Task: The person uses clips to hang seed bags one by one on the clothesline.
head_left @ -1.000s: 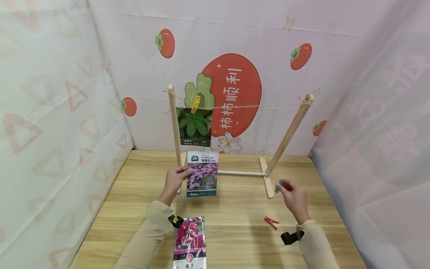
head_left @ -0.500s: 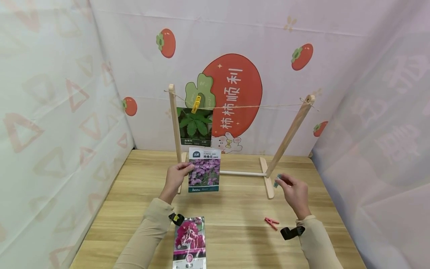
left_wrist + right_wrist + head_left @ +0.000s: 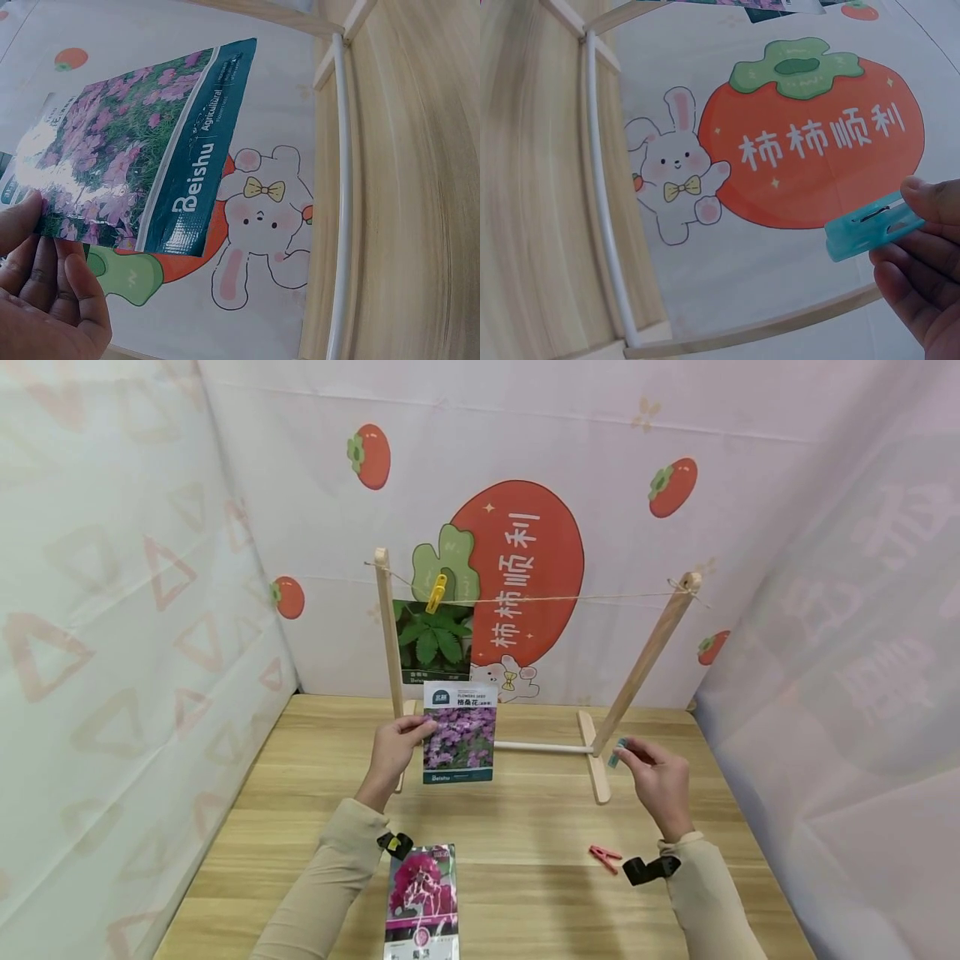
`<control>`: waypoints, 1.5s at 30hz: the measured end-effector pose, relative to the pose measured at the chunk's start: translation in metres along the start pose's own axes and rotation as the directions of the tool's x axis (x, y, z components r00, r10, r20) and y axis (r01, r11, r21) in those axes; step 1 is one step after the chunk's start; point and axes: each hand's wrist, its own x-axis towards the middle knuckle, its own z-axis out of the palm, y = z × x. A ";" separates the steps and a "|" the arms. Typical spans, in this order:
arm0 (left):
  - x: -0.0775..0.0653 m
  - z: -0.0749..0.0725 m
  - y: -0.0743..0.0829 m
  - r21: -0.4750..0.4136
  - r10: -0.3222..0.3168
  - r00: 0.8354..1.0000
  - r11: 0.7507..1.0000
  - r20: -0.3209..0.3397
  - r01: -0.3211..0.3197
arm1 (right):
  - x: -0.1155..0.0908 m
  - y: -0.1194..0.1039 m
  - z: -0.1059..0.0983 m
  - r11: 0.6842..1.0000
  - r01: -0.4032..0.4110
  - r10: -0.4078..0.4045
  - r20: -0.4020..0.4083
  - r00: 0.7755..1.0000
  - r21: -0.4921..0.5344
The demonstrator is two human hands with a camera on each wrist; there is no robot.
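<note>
My left hand (image 3: pixel 393 752) pinches a seed packet (image 3: pixel 459 735) with purple flowers by its left edge, upright in the air before the rack. In the left wrist view the thumb lies on the front of the packet (image 3: pixel 127 157), fingers behind it. A blue-green clothespin (image 3: pixel 874 225) sits between thumb and fingers of my right hand (image 3: pixel 660 781), near the right foot of the rack. Twine (image 3: pixel 562 599) runs between two wooden posts. A yellow clothespin (image 3: pixel 437 593) on the twine holds a green-leaf seed packet (image 3: pixel 435 642), its lower edge close above the held packet.
On the table (image 3: pixel 525 893) lies a pink-flower seed packet (image 3: pixel 422 902), beside my left forearm. A red clothespin (image 3: pixel 604 858) lies left of my right wrist. The right post (image 3: pixel 648 664) leans outward, and a white rod (image 3: pixel 543 747) joins the rack's feet.
My left hand has raised the purple-flower packet and shifted it slightly right, toward the hanging packet. My right hand has risen a little with the blue-green clothespin.
</note>
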 end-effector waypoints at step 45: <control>0.004 0.016 0.040 -0.067 0.122 0.992 0.991 0.024 -0.120 | 0.047 -0.071 -0.002 0.976 0.048 -0.036 -0.065 0.997 0.210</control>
